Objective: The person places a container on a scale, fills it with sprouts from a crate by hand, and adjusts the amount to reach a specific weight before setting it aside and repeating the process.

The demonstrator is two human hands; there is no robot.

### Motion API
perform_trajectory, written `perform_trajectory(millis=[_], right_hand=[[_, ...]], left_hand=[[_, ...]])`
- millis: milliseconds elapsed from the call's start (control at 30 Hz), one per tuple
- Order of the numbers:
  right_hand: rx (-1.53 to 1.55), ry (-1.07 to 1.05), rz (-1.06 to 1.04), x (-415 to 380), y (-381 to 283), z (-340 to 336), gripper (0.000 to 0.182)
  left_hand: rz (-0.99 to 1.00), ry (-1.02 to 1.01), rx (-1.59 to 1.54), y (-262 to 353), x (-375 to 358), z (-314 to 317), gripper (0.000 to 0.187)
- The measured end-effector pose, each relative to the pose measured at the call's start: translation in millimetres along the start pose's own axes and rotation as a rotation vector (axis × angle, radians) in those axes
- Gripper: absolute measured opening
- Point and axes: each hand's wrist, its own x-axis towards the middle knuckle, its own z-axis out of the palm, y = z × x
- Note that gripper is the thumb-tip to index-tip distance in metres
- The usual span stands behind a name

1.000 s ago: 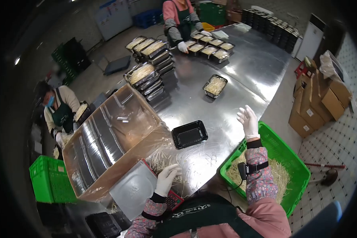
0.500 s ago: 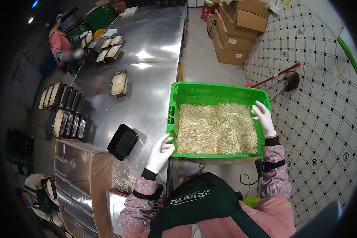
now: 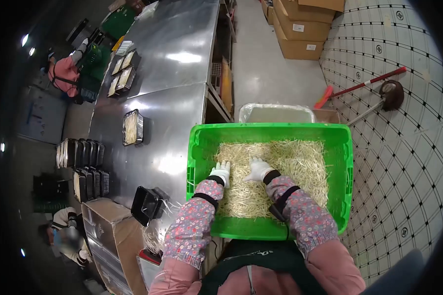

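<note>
A large green plastic crate (image 3: 270, 129) in front of me holds a thick bed of bean sprouts (image 3: 300, 162). Inside it, my left hand (image 3: 221, 171), white-gloved, lies on the sprouts near the left wall with its fingers stretched out. My right hand (image 3: 259, 170), also gloved, rests on the sprouts around the middle, fingers spread and their tips partly sunk among the strands. Left of the crate, a black plastic tray (image 3: 145, 204) sits tilted on the steel table (image 3: 174, 105), with loose sprouts beside it.
Packed sprout trays (image 3: 133, 128) stand on the table, and several stacked ones (image 3: 81, 153) line its left edge. A cardboard box (image 3: 114, 236) is at lower left. Cartons (image 3: 302, 32) and a red-handled tool (image 3: 374, 78) lie beyond. Two co-workers (image 3: 66, 73) are at the left.
Both hands have moved from the crate's sides down onto the sprouts inside. The crate now appears closer to me, and the view has shifted. The far co-worker's arm is raised.
</note>
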Motion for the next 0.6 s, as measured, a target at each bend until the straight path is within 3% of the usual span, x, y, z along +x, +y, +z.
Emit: perform_trajectory(millis=[133,200,267,333,400,433,467,567,600], right_hand=[[-0.083,0.002,0.059,29,-8,20,0.119],[-0.070,0.072,0.048,33,-10,32,0.120],[-0.088,0.160,0.006,30,-13,46,0.110],[-0.096,0.213,-0.017,26,-14,52,0.105],[-0.056,0.092,-0.224,9,-12,63,0.088],[-0.102,0.068,-0.309,-16,-16,58,0.074],[-0.124,0.242,-0.421,-34,-13,71,0.066],[-0.128,0.136,-0.524,-71,-11,68,0.070],[-0.123,0.117,-0.596,-75,-5,68,0.084]], left_hand=[[-0.040,0.003,-0.005,-2,37,3,0.113],[-0.049,-0.014,-0.179,-4,42,11,0.123],[-0.098,-0.008,-0.141,-4,40,25,0.127],[-0.063,0.007,-0.290,-14,33,36,0.114],[0.020,0.063,-0.252,-18,8,60,0.081],[-0.029,-0.062,-0.202,-10,-14,57,0.071],[0.066,0.074,-0.162,-8,-33,73,0.065],[0.109,-0.055,-0.016,13,-78,53,0.070],[0.086,-0.088,0.015,16,-83,49,0.086]])
